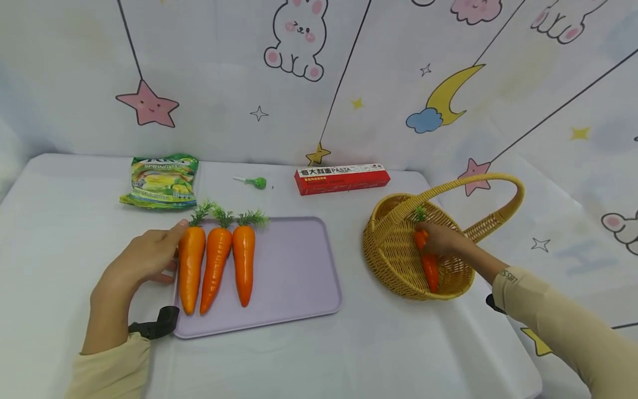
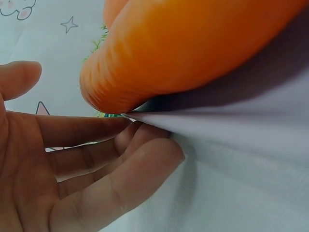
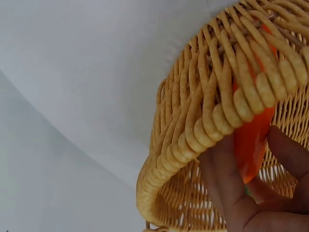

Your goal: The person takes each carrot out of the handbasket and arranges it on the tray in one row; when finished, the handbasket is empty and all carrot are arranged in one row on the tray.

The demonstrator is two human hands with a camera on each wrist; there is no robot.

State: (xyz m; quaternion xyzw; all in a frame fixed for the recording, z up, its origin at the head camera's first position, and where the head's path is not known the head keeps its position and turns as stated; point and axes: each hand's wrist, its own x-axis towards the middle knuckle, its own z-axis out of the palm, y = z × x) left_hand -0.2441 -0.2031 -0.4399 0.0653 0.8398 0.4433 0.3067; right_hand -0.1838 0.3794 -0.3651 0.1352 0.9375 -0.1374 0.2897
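Note:
At the left rim of a pale purple tray (image 1: 294, 266), my left hand (image 1: 147, 257) touches the edge with its fingers extended and the thumb apart, as the left wrist view shows. Beside it on the tray lie three carrots with green tops: a left one (image 1: 190, 269), a middle one (image 1: 216, 263) and a right one (image 1: 243, 263). My right hand (image 1: 441, 241) reaches into a wicker basket (image 1: 374, 244) and holds another carrot (image 1: 430, 269) near its leafy end. In the right wrist view, fingers and thumb stand on either side of this carrot (image 3: 253, 140), partly hidden by the basket rim.
Behind the tray lie a green and yellow packet (image 1: 161, 180) and a green lollipop (image 1: 258, 182). A red pasta box (image 1: 344, 180) lies at the back, left of the basket. The basket's arched handle (image 1: 513, 194) leans to the right. A patterned cloth hangs behind.

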